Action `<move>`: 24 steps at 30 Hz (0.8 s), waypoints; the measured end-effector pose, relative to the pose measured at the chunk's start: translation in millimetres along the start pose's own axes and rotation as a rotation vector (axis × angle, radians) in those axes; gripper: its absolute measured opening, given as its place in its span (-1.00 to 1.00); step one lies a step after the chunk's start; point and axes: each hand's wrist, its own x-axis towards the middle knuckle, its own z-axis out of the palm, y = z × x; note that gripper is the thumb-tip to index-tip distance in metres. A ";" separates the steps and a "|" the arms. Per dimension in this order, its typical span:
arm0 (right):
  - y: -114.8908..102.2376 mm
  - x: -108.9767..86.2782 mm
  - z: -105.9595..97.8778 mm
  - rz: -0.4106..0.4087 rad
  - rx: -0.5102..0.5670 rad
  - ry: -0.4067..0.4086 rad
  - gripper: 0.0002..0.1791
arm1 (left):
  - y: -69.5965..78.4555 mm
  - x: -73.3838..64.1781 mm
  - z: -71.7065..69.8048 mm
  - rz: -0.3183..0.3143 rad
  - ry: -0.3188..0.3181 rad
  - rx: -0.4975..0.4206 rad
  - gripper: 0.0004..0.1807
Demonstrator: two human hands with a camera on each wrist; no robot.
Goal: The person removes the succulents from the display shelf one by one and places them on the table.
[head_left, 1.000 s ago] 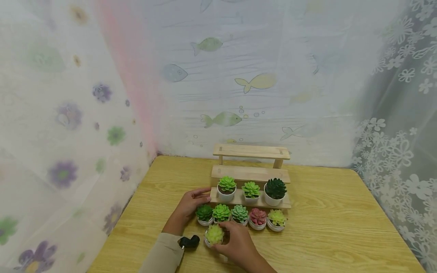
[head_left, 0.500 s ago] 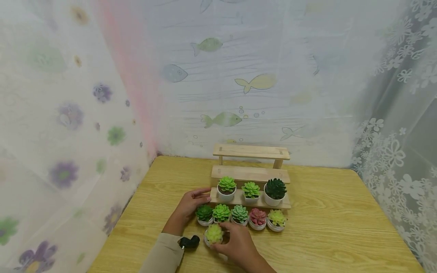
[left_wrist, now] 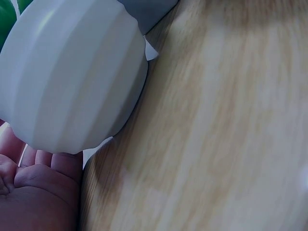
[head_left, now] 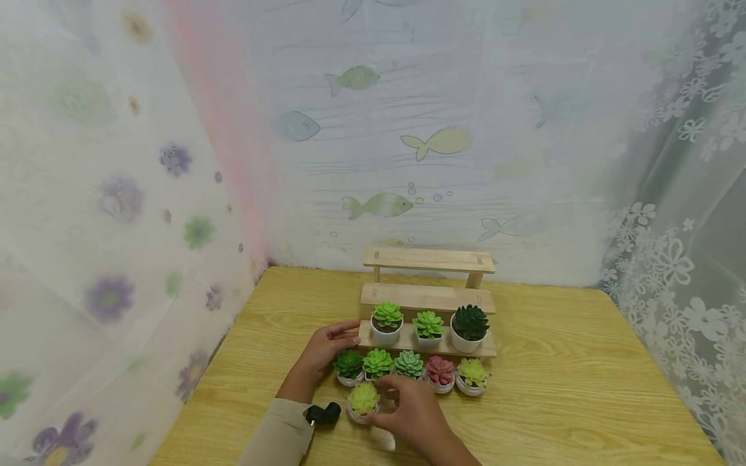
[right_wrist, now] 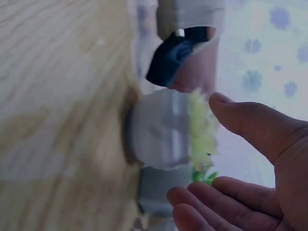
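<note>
A potted yellow-green succulent point(head_left: 364, 399) stands on the table in front of a row of other potted succulents. My right hand point(head_left: 415, 414) is just right of it, thumb and fingers spread apart. In the right wrist view the white pot point(right_wrist: 161, 130) sits upright, and a gap shows between it and the right thumb point(right_wrist: 224, 101). My left hand point(head_left: 323, 349) rests beside the left end of the wooden tiered stand point(head_left: 428, 296), fingertips at its lowest step. A fluted white pot point(left_wrist: 72, 77) partly covers the left fingers point(left_wrist: 43, 159) in the left wrist view.
Dark green point(head_left: 349, 364), bright green point(head_left: 378, 364), bluish-green point(head_left: 409, 364), red point(head_left: 440, 370) and yellow-green succulents point(head_left: 472, 372) line up before the stand. Three more pots, including a dark green succulent point(head_left: 469, 321), stand on its lowest step. Printed curtains point(head_left: 116, 259) enclose the table point(head_left: 559, 369).
My right hand has let go of the yellow-green succulent's pot and drawn slightly right, its fingers parting. The pot has shifted slightly left. My left hand has stayed put.
</note>
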 end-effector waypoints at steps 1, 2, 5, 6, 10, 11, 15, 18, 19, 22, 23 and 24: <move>-1.3 -0.4 -2.3 -0.001 0.004 0.009 -0.35 | -0.1 0.0 0.0 -0.001 0.001 -0.001 -0.44; -2.5 -0.7 -4.6 0.000 0.010 0.016 -0.35 | -0.1 0.0 0.0 0.000 0.001 0.000 -0.44; -5.6 -1.9 -12.0 -0.010 0.022 0.048 -0.33 | -0.3 0.0 -0.2 0.002 0.003 -0.003 -0.45; -6.1 -2.2 -14.0 -0.016 0.022 0.062 -0.33 | -0.4 0.0 -0.2 0.004 0.003 -0.003 -0.45; -7.9 -3.2 -21.0 -0.039 -0.001 0.120 -0.33 | -0.9 0.8 -0.4 0.003 0.000 -0.006 -0.44; -7.9 -3.4 -22.3 -0.036 -0.012 0.130 -0.33 | -1.1 1.1 -0.6 0.003 -0.001 -0.004 -0.44; -7.4 -3.5 -27.4 -0.016 -0.021 0.145 -0.33 | -2.1 1.9 -1.1 0.007 -0.004 0.001 -0.44; -6.9 -3.3 -30.8 -0.006 0.007 0.154 -0.33 | -1.8 1.4 -1.3 0.012 -0.004 0.002 -0.44; -6.8 -3.4 -31.9 -0.006 0.012 0.161 -0.33 | -1.4 1.0 -1.3 0.012 -0.003 0.001 -0.44; -6.9 -3.8 -35.1 -0.002 0.034 0.180 -0.31 | -0.8 0.6 -1.4 0.010 -0.002 -0.002 -0.44; -6.7 -3.9 -36.4 0.003 0.037 0.182 -0.31 | -0.9 0.5 -1.4 0.008 -0.001 -0.003 -0.44; -6.7 -4.3 -37.9 0.011 0.040 0.182 -0.29 | -1.0 0.5 -1.3 0.006 -0.001 -0.004 -0.44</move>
